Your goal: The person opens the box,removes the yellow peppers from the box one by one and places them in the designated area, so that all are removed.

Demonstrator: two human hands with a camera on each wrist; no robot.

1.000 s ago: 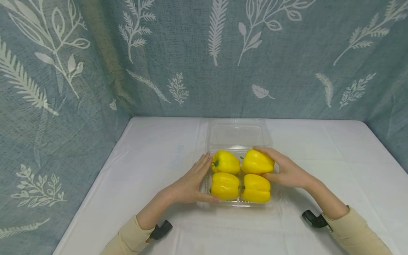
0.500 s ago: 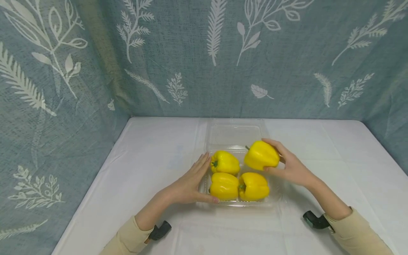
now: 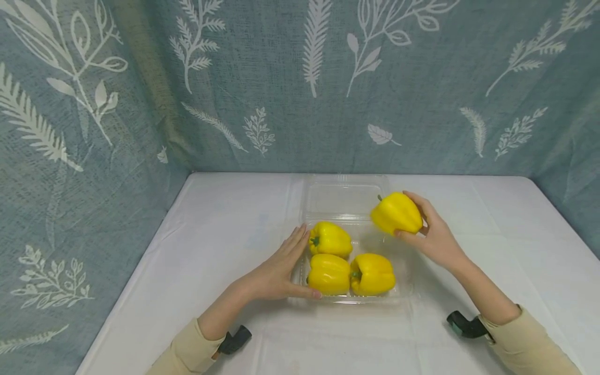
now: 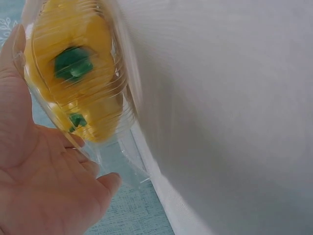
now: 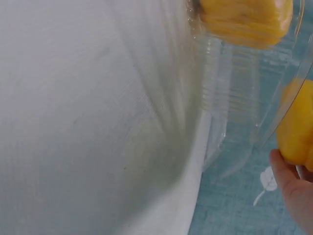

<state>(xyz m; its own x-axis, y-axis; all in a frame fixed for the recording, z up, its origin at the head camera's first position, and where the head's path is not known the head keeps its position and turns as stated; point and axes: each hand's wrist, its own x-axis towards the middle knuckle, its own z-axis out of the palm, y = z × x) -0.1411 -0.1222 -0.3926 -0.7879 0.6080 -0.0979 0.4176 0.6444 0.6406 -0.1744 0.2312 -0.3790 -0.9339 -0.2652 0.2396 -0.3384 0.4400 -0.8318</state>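
In the head view my right hand (image 3: 433,234) grips a yellow bell pepper (image 3: 397,213), raised over the back right of a clear plastic clamshell container (image 3: 403,271). Three more yellow peppers lie in the container: one at the back left (image 3: 330,239), one at the front left (image 3: 329,274) and one at the front right (image 3: 373,274). My left hand (image 3: 276,271) rests against the container's left side, fingers straight and thumb at the front corner. Through the ribbed wall the left wrist view shows green stems (image 4: 73,63). The right wrist view catches the held pepper (image 5: 298,127) at its edge.
The container's clear lid (image 3: 347,198) lies folded back behind it. A white cloth (image 3: 225,224) covers the table. Behind and to the left hangs a blue-green curtain (image 3: 281,130) with white leaf prints. A black wrist camera (image 3: 236,340) sits below the left wrist.
My right hand has lifted the back right pepper out of its place, up and to the right. The front right pepper has turned slightly. My left hand stays at the container's side.
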